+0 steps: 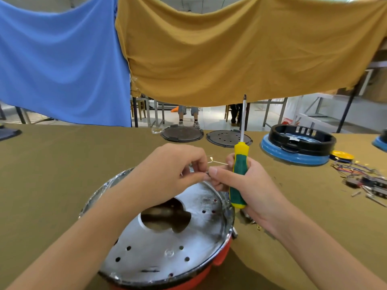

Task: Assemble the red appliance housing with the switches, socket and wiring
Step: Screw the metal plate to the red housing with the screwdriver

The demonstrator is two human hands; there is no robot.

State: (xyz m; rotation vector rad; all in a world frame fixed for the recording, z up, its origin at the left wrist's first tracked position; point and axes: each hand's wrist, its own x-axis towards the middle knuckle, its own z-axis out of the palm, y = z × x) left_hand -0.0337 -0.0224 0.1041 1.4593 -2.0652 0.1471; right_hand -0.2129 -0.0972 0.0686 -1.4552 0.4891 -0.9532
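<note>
Surface: olive-cloth table (62, 164); blue (58, 59) and mustard (240, 49) sheets hang behind.
Housing: red housing (167, 237) — directly below both hands.
Left hand (167, 172): fingertips pinch a thin wire (217, 162).
Right hand (249, 185): curled round upright screwdriver (238, 176) — thumb meets the wire.

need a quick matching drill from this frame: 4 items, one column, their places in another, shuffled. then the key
Items
1. screwdriver
2. red housing
3. black ring
4. loose wiring

Places
A. on the blue base
B. far right of the table, beside small parts
C. in the right hand, tip up
D. nearest the camera, under both forearms

Pairs: 1-C, 2-D, 3-A, 4-B
</note>
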